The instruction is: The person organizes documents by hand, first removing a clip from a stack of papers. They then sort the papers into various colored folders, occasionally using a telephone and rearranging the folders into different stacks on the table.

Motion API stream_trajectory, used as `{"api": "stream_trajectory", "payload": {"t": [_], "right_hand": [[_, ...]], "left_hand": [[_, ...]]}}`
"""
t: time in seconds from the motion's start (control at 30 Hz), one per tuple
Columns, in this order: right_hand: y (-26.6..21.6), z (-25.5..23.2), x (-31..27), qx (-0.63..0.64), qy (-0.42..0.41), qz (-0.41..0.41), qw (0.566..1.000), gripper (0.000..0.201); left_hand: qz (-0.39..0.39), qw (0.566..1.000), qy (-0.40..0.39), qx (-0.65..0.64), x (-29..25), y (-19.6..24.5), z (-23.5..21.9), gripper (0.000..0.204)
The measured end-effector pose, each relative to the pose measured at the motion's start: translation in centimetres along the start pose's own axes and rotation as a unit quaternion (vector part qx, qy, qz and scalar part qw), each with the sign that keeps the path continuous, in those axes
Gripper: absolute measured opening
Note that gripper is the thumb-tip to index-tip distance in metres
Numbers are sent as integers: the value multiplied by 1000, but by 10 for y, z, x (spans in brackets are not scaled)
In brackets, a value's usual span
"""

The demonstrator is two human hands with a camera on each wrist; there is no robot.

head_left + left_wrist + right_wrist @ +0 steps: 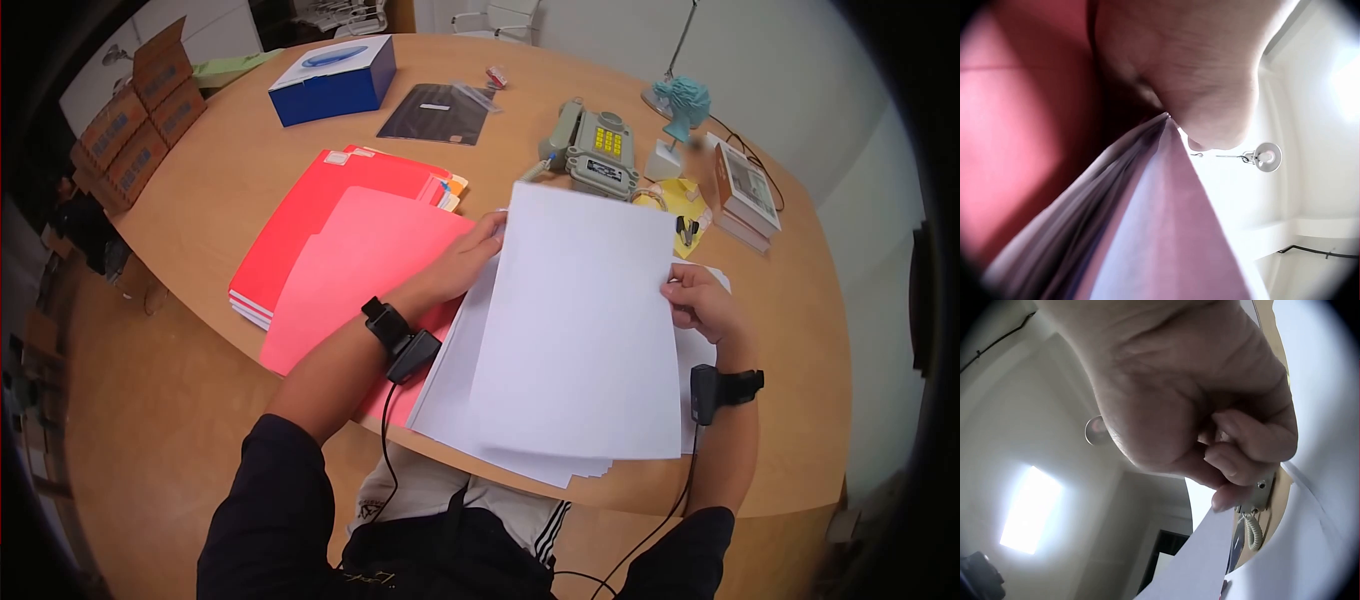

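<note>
White paper sheets (580,320) are held up, tilted, over more white sheets (455,385) at the table's front edge. My left hand (470,262) grips their upper left edge; in the left wrist view the hand (1185,69) pinches the corner of several layered sheets (1141,237). At the right edge, my right hand (705,302) pinches the paper between thumb and curled fingers; the right wrist view shows this hand (1197,406) at the edge of a sheet (1194,562). Left of the papers lie a pink folder (365,250) and red folders (290,235).
Behind the papers stand a grey-green telephone (600,150), a yellow item (690,205) with a black clip and a teal object (683,103). Books (745,190) lie at right, a blue box (335,85) and dark sheet (435,115) at the back, cartons (135,130) far left.
</note>
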State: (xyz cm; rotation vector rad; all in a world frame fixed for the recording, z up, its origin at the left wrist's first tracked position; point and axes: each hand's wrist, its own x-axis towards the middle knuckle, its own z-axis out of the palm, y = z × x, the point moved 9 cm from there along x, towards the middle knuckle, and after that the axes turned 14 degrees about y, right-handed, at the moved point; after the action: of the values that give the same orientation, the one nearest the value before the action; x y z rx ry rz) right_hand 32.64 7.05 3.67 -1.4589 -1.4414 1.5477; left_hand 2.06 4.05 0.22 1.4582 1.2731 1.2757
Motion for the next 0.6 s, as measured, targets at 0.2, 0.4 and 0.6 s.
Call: {"api": "stream_trajectory", "payload": {"t": [0.2,0.4,0.6], "right_hand": [[13,29,-2,-109,-27,23,993,14],[21,26,5,-108,-7,28,994,13],[16,58,-18,-291,-101,19,951,22]], "left_hand": [[-6,1000,-30,2,-4,13,3,55],[-58,984,-28,-165,2,-8,6,56],[-38,999,-17,-10,0,-11,3,60]]}}
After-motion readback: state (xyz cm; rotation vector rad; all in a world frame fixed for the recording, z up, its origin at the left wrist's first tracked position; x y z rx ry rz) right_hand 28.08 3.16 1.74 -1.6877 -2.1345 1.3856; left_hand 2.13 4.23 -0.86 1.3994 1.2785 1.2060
